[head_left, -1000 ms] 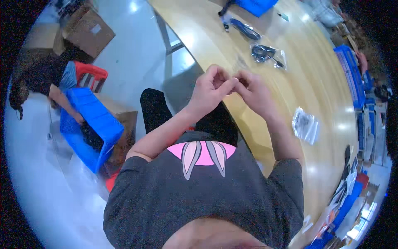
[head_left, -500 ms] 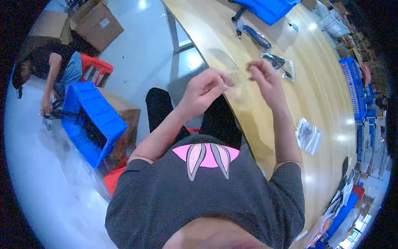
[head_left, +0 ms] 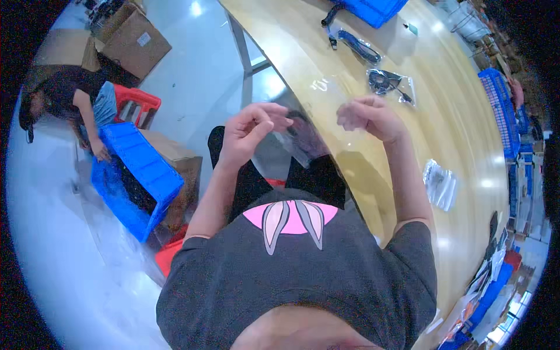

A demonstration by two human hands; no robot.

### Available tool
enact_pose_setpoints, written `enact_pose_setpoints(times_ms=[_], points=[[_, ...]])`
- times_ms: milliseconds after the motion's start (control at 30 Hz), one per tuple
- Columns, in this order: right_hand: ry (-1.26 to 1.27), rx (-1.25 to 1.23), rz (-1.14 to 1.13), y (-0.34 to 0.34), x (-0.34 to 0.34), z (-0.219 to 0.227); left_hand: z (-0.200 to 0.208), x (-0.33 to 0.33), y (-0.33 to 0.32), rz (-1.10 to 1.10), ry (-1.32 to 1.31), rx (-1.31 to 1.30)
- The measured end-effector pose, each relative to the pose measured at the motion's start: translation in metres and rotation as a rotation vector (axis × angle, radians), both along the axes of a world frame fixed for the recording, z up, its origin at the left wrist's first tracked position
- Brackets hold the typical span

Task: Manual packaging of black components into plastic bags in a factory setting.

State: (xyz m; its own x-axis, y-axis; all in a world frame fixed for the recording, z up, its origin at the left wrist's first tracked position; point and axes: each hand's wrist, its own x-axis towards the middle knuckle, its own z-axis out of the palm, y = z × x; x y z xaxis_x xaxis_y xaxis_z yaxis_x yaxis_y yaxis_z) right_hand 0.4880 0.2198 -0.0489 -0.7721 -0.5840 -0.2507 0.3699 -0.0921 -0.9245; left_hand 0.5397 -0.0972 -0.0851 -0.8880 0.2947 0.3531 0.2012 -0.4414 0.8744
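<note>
Clear plastic bag between the two hands, just beyond the fingertips of the left hand, overlapping in view both the edge of the wooden table and the lap; left hand at nine o'clock from the bag, fingers bent forward, thumb parted from the index finger, cannot tell whether pinching the plastic or merely brushing against it; right hand near three o'clock, apart from the bag, fingers curled and blurred, cannot tell if around anything; main risk, by judgement, a slip off the left fingertips, from thin, slick plastic and a loose-looking hold; with the lower end past the table's edge, probably a drop toward the lap or floor rather than onto wood; also easy to misjudge the rim, being see-through, and to close on nothing or on both layers; bagged black cable at two o'clock, near the right hand, open to a knock from a wide swing; clear plastic packaging between three and four o'clock, beside the right forearm, liable to scatter on an outward sweep.
</note>
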Motion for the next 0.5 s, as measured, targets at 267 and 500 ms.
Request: enact_pose_setpoints(times_ms=[267,500], points=[[0.263,0.383,-0.187,-0.024,-0.008,-0.001,-0.008,-0.005,0.001,0.809,0.153,-0.797],[0.744,0.686,-0.125,-0.1,0.021,-0.003,0.005,0.012,0.043,0.398,-0.086,-0.489]])
